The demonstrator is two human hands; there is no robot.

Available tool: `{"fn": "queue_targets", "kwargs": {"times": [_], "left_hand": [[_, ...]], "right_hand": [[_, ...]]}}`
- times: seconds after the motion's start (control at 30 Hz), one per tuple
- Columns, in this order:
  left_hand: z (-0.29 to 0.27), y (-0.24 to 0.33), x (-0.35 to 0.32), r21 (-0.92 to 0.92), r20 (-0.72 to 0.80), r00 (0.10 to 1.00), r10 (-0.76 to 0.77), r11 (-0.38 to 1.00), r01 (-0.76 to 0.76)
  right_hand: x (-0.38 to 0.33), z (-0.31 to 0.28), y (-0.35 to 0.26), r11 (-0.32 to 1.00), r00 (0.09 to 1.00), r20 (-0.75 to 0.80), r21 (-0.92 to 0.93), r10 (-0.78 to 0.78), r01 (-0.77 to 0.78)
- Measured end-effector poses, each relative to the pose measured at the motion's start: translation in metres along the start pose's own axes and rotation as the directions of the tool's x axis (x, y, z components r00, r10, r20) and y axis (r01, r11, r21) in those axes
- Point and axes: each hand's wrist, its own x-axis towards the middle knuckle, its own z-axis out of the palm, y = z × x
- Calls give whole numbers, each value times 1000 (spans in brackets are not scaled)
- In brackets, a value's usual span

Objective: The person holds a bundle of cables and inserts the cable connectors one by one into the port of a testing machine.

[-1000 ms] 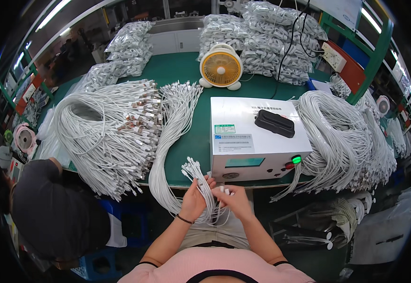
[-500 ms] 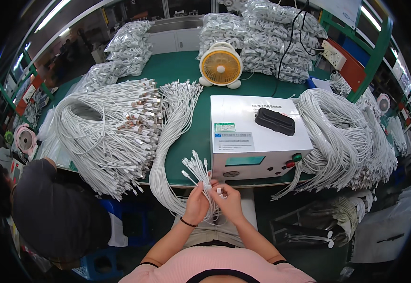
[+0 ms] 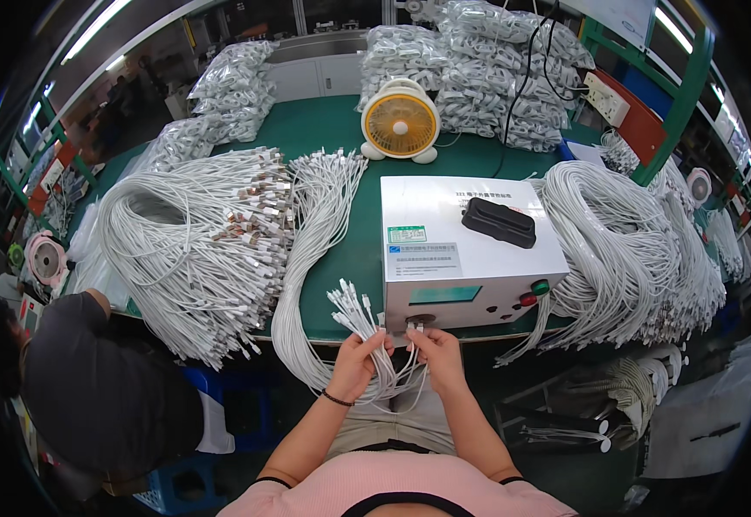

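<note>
My left hand [image 3: 356, 365] is closed round a bunch of white USB cables [image 3: 354, 312], their plugs fanned out above my fingers. Just to its right, my right hand [image 3: 440, 355] pinches the plug end of a cable. That plug is up against the round socket plate [image 3: 421, 320] low on the front of a white tester box [image 3: 410, 207]; my fingers hide whether it is inserted. The cables loop down between my hands over my lap. On the box's front sit a small screen [image 3: 444, 295], a green button [image 3: 540, 286] and a red button [image 3: 527, 299].
A black oblong case [image 3: 499, 222] lies on the box. Large heaps of white cables lie left [image 3: 194, 250] and right [image 3: 613, 250] on the green table [image 3: 324, 121]. Behind are a yellow-white fan [image 3: 400, 127] and stacked bagged cables [image 3: 505, 77]. A person [image 3: 104, 388] sits at left.
My right hand has moved away from the bunch, right and forward to the tester's socket, with a cable end. My left hand has shifted slightly left, still gripping the bunch.
</note>
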Motion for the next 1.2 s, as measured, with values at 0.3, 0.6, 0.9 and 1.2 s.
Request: {"fn": "queue_targets", "kwargs": {"times": [0.3,0.6,0.9,1.2], "left_hand": [[6,6,-4,87,21,999,51,995,-52],[-4,0,-4,318,123,991,44,944,-82],[-2,21,-11,90,221,974,-43,996,23],[-11,4,-1,252,10,999,35,967,-36]], "right_hand": [[3,6,-8,1000,999,-50,-5,-5,4],[1,2,9,958,985,47,-233,-164,170],[0,2,9,990,990,-48,-50,-132,130],[-5,8,0,998,991,-120,6,-65,66]]}}
